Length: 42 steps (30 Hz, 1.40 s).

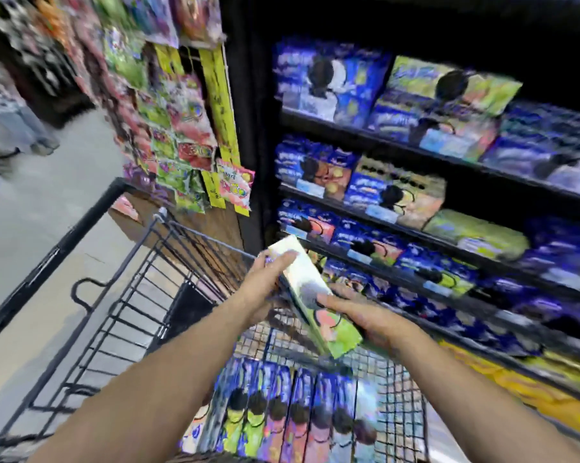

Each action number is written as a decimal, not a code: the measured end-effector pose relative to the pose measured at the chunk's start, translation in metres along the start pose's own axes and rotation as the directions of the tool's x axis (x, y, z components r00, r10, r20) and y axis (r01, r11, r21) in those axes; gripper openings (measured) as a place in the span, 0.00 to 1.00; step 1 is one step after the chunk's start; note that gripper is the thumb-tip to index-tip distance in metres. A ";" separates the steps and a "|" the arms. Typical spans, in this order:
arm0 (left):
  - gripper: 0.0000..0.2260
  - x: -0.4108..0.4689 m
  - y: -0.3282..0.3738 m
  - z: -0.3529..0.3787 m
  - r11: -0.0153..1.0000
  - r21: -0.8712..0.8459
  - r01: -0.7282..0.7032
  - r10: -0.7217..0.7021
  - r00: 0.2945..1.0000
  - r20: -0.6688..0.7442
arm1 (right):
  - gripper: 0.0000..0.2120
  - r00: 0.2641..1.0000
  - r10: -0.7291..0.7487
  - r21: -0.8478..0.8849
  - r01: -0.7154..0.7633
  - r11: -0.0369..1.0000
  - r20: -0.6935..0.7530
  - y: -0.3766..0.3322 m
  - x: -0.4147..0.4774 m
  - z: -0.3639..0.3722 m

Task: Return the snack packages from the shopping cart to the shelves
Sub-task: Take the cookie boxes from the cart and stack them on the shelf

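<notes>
A: Gripping status?
B: We hold the green-and-white rectangular snack package [310, 292] tilted above the black wire shopping cart [195, 242]: left hand [268, 279] wraps its upper edge, right hand [362, 317] cups its lower end.

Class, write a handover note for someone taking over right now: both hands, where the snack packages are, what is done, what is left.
Left hand holds the far end of a green snack package; right hand grips its near end, above the shopping cart.
A row of packages stands in the cart.
Done: one package is up out of the cart, not yet on the shelves.
Left: shelve it, then the rest.
</notes>
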<state>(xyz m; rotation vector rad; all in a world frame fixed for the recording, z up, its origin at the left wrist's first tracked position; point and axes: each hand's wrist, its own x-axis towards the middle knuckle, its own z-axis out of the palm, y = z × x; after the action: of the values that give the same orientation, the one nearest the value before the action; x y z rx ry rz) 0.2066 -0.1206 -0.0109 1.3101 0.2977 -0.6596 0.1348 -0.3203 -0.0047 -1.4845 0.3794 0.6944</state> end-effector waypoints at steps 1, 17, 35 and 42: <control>0.18 -0.003 0.010 0.015 0.998 -0.045 -0.034 0.032 0.999 -0.040 | 0.12 0.999 -0.021 0.007 0.021 1.000 -0.049 -0.008 -0.015 -0.013; 0.31 0.007 0.120 0.167 0.735 0.406 -0.542 0.568 0.820 0.067 | 0.30 0.645 -0.552 -0.328 0.444 0.834 -0.529 -0.100 -0.151 -0.167; 0.14 0.065 0.187 0.224 0.355 0.648 -0.674 0.811 0.566 0.145 | 0.31 0.594 -0.689 -0.658 0.328 0.678 -0.414 -0.241 -0.087 -0.240; 0.17 0.076 0.180 0.225 0.265 0.683 -0.680 0.813 0.538 0.220 | 0.36 0.372 -0.718 -0.751 0.077 0.656 -0.588 -0.218 -0.076 -0.240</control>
<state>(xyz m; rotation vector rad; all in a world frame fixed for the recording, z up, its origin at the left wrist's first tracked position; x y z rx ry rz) 0.3386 -0.3359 0.1470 2.0453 -0.5457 0.2677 0.2585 -0.5578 0.1930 -2.4333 0.5013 -0.5617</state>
